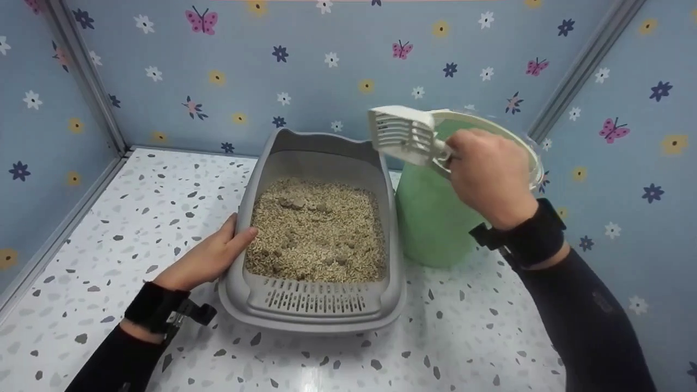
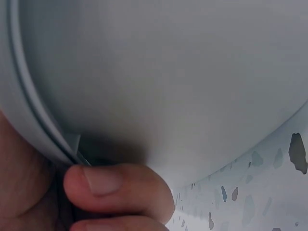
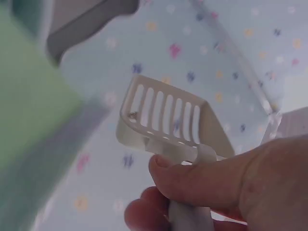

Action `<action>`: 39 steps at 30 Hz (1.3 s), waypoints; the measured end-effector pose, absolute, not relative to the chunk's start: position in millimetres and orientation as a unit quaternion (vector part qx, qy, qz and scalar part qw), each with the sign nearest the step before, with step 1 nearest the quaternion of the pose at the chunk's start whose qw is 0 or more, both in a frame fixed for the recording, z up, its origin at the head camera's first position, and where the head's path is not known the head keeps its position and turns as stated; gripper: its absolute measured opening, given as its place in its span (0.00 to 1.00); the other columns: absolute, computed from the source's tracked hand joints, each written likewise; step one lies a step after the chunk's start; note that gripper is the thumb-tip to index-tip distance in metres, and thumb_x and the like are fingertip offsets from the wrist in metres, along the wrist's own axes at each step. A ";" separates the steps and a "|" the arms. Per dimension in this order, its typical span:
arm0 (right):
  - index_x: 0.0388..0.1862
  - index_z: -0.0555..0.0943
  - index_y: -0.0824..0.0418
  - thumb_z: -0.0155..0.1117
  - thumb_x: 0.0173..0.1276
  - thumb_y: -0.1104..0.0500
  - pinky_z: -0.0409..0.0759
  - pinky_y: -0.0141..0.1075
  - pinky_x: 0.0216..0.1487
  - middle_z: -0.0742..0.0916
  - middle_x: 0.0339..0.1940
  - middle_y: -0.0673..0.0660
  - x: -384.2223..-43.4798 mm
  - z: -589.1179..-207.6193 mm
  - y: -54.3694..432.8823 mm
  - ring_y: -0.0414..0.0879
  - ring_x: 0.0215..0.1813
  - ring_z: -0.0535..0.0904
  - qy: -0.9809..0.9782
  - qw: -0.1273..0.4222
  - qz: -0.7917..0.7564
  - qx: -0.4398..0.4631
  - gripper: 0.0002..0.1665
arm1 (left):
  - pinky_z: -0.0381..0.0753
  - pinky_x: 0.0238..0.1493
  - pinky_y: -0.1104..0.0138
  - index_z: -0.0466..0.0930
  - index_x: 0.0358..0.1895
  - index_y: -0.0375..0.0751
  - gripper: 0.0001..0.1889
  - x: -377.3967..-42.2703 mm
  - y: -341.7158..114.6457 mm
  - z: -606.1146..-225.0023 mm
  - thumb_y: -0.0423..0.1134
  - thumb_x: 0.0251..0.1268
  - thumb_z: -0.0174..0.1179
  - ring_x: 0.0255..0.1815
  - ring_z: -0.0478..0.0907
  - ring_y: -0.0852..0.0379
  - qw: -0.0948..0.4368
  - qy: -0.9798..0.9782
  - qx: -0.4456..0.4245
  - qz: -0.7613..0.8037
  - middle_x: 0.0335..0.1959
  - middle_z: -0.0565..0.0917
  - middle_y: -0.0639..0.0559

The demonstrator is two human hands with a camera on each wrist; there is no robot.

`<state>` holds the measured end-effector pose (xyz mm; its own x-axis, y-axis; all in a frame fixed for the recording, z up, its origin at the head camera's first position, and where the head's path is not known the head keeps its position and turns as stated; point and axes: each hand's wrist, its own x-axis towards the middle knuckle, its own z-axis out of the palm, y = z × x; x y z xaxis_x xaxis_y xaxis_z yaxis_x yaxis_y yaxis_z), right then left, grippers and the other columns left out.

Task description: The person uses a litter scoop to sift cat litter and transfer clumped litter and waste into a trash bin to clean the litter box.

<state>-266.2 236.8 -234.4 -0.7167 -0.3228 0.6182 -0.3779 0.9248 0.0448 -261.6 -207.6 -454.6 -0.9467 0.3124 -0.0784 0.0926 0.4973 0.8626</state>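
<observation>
A grey litter box stands in the middle of the head view, filled with tan pellet litter with several darker clumps on top. My left hand grips its left rim, the thumb over the edge. In the left wrist view the fingers curl beneath the rim. My right hand holds a pale slotted litter scoop by its handle, raised over the mouth of a green bin. One small dark bit sits on the slots of the scoop in the right wrist view.
The green bin stands right beside the box's right wall, with a pale rim and clear plastic at its edge. Patterned panels close off the back and both sides. A white speckled tabletop lies beneath everything.
</observation>
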 end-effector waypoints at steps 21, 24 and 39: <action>0.25 0.83 0.60 0.66 0.77 0.67 0.83 0.44 0.22 0.84 0.24 0.56 -312.8 -325.7 125.9 0.49 0.23 0.80 -0.884 0.254 -0.218 0.326 0.16 | 0.74 0.18 0.63 0.24 0.93 0.42 0.53 -261.0 -210.2 -457.6 0.69 0.90 0.43 0.18 0.68 0.56 0.118 0.853 0.105 0.497 0.38 0.81 0.38; 0.20 0.77 0.57 0.64 0.75 0.68 0.82 0.41 0.24 0.82 0.22 0.53 -329.4 -334.2 113.1 0.46 0.23 0.77 -0.864 0.272 -0.241 0.347 0.21 | 0.76 0.20 0.62 0.24 0.92 0.41 0.54 -260.6 -210.6 -456.8 0.71 0.89 0.43 0.21 0.71 0.56 0.118 0.855 0.106 0.494 0.45 0.82 0.31; 0.43 0.93 0.58 0.60 0.90 0.55 0.84 0.47 0.47 0.90 0.38 0.59 -396.6 -360.8 77.1 0.56 0.41 0.86 -0.901 0.185 -0.212 0.329 0.18 | 0.88 0.43 0.52 0.27 0.93 0.42 0.54 -259.8 -207.7 -453.4 0.72 0.88 0.44 0.43 0.87 0.43 0.110 0.853 0.113 0.497 0.68 0.76 0.23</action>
